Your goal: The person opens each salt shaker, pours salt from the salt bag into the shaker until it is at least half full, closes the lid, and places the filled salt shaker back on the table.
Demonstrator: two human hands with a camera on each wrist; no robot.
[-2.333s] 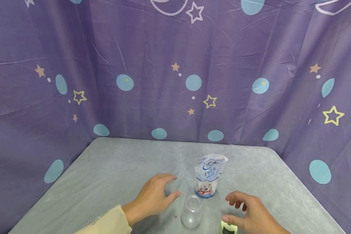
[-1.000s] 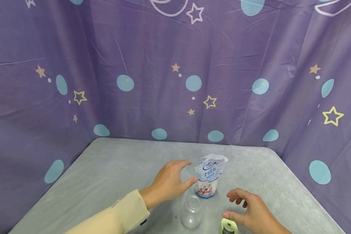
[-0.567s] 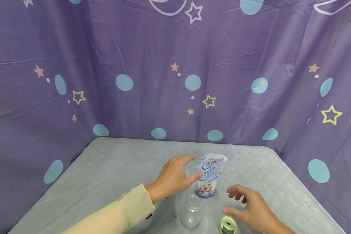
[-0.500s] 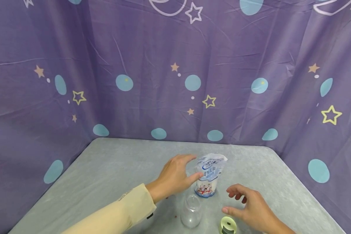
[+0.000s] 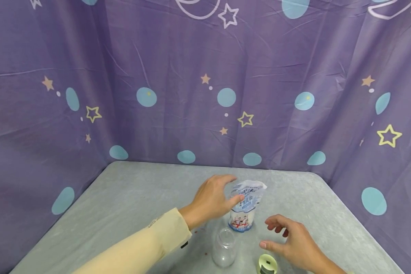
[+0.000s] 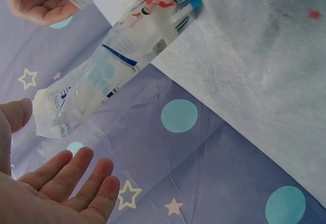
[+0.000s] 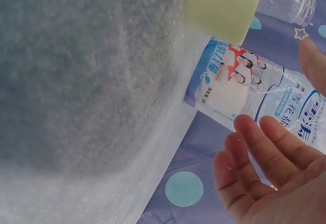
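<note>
A white and blue salt bag point(image 5: 241, 220) stands upright on the grey tabletop, its top crumpled. My left hand point(image 5: 212, 196) is at the bag's left side, thumb and fingers spread; the thumb overlaps the bag in the head view. In the left wrist view, the bag's top point(image 6: 53, 112) points into the space between thumb and fingers. A clear jar point(image 5: 223, 253) stands without a lid in front of the bag. My right hand point(image 5: 294, 243), loosely curved and holding nothing, hovers beside a pale green lid point(image 5: 268, 262) with a dark part on it.
The grey tabletop point(image 5: 150, 198) runs back to a purple curtain point(image 5: 191, 129) with stars and blue dots, which also closes in both sides. Small red specks point(image 6: 314, 14) mark the table near the jar.
My left hand has moved forward and to the right, from beside the jar up to the salt bag. My right hand stays almost where it was. Bag, jar and lid have not moved.
</note>
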